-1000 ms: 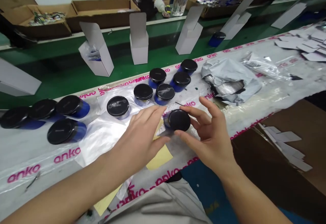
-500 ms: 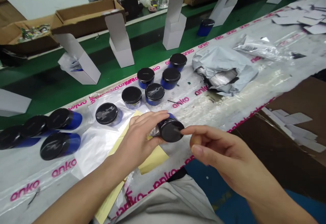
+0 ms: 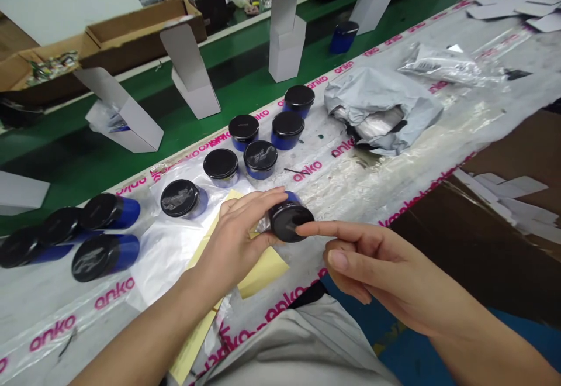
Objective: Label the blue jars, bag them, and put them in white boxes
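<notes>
My left hand [image 3: 241,228] is wrapped round a blue jar with a black lid [image 3: 290,221], tilted so that the lid faces me. The index finger of my right hand [image 3: 372,254] is stretched out, its tip on the lid; the thumb stands apart and nothing is held there. Under my left hand lies a yellow sheet [image 3: 263,269] on white plastic. Just beyond are similar jars, among them one with a clear film patch on its lid [image 3: 260,158] and a plain-lidded one [image 3: 221,165]. Another jar [image 3: 179,197] leans on the plastic to the left.
Several more jars [image 3: 105,256] lie at the left. Open white boxes [image 3: 287,52] stand along the green belt [image 3: 236,82]. A torn grey plastic bag [image 3: 381,105] is at the right, with white card pieces [image 3: 504,3] farther off. Cardboard trays [image 3: 140,26] line the back.
My right index finger has moved left, from the lid's edge onto its face. My left hand keeps its hold on the jar. The view has shifted slightly.
</notes>
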`<action>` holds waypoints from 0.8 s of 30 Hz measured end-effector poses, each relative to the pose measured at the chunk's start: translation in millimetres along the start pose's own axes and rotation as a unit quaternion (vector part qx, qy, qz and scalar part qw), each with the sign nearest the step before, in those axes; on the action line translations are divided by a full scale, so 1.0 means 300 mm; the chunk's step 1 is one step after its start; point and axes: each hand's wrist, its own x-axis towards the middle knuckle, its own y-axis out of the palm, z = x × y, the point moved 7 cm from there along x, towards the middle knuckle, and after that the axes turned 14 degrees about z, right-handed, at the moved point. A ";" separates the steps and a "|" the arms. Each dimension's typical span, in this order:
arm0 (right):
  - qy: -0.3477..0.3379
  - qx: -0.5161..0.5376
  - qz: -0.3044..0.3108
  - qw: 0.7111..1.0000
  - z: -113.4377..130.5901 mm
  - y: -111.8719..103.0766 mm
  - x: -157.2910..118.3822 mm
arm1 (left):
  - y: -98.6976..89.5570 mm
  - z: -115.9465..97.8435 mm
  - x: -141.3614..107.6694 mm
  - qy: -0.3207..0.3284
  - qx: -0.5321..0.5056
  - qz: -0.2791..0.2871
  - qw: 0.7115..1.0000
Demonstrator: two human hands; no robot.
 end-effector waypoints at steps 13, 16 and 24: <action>0.006 -0.027 0.012 1.000 -0.010 0.004 0.000 | 0.005 -0.002 -0.004 -0.001 0.007 0.014 1.000; 0.004 -0.031 0.012 0.999 -0.007 0.003 -0.002 | 0.005 -0.003 -0.002 -0.001 0.007 0.017 1.000; 0.001 -0.041 0.010 0.999 -0.005 0.003 -0.016 | 0.005 -0.003 0.001 -0.003 0.011 0.017 1.000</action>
